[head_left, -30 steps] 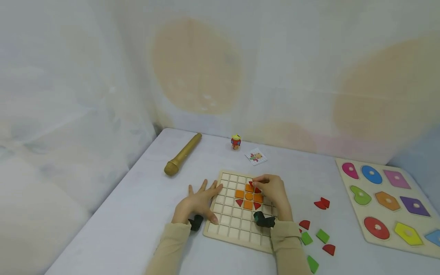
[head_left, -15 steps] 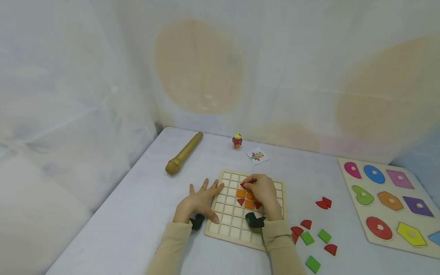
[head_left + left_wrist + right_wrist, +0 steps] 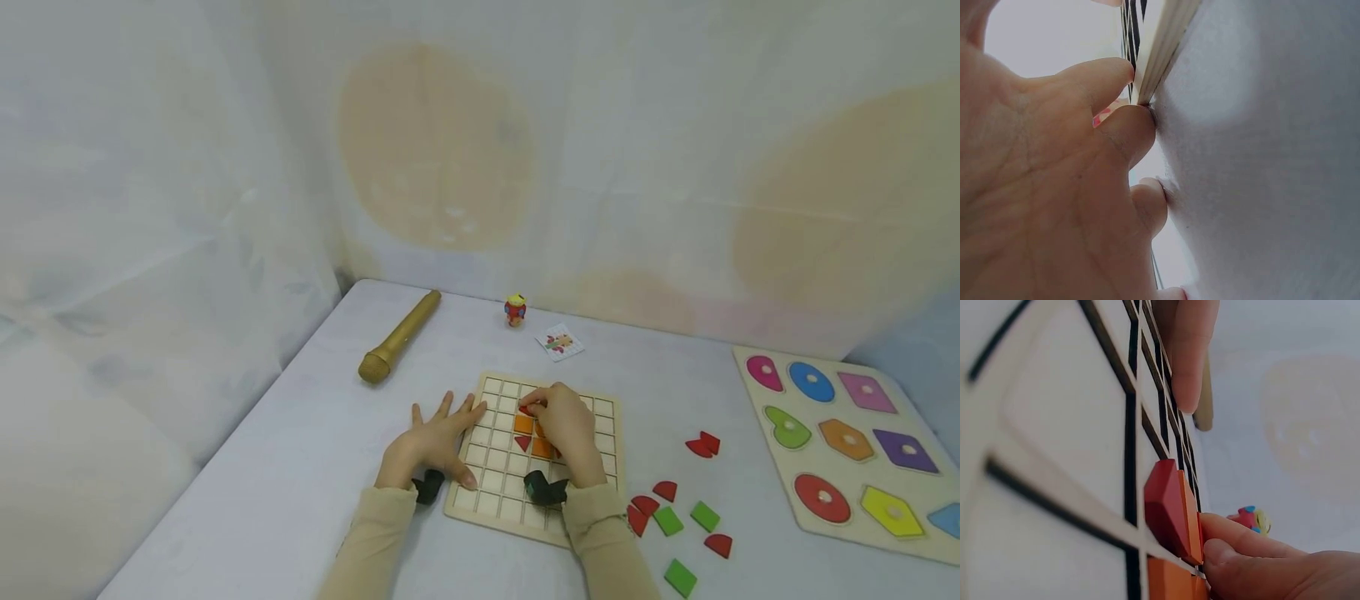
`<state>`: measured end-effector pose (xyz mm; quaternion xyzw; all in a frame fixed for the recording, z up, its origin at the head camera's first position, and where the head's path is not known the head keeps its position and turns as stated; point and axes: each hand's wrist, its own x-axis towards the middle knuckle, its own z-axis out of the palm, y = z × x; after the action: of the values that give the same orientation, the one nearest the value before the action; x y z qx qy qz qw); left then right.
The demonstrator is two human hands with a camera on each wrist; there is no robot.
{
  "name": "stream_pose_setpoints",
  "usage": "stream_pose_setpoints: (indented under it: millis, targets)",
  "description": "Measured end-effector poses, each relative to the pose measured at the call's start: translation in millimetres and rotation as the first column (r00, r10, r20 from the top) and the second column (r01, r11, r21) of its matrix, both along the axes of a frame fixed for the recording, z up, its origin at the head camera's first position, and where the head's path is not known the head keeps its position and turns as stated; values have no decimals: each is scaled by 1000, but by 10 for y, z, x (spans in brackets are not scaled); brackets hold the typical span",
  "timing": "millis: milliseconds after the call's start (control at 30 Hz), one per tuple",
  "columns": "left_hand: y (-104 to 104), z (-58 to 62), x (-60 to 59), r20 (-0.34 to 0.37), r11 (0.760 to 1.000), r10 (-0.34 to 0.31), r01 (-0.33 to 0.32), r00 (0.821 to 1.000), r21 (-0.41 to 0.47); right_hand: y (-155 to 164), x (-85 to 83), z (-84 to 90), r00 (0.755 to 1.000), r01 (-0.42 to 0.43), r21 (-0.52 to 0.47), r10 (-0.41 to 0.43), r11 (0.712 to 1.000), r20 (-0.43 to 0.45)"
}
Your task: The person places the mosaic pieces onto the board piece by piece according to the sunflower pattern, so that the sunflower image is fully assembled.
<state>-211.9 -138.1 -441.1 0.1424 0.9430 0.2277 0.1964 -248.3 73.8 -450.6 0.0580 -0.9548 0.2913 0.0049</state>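
White table (image 3: 315, 467): red wedge piece (image 3: 1166, 515), flat-faced, pinched by right hand (image 3: 564, 433)

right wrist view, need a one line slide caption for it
Fingertips of the right hand press a red piece into a cell of the wooden grid board, beside an orange piece.

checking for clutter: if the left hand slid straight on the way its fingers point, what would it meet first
The left hand lies flat, fingers pointing up and right, fingertips at the grid board's left edge. Going on, it would probably slide over that board's empty cells first; beyond those, likely the right hand.
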Motion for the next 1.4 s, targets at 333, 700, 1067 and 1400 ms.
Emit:
stream_pose_setpoints:
  millis: [333,700,1067,1400]
  targets:
    - [-1,18,6,5,1000,5,-5,1000,10,-3,-3,-13,1000,9,-13,-9,1000,13]
    - [55,1,20,5,1000,-7,7,1000,7,81,34,-60,1000,6,-70,-4,998,19]
    - [-10,15,5,-10,1000,2,-2,1000,30,648,92,59,1000,15,-358,-10,934,15]
    - [-15,-10,0,1,999,-18,18,1000,46,1480,388,-14,970,229,-515,-151,826,189]
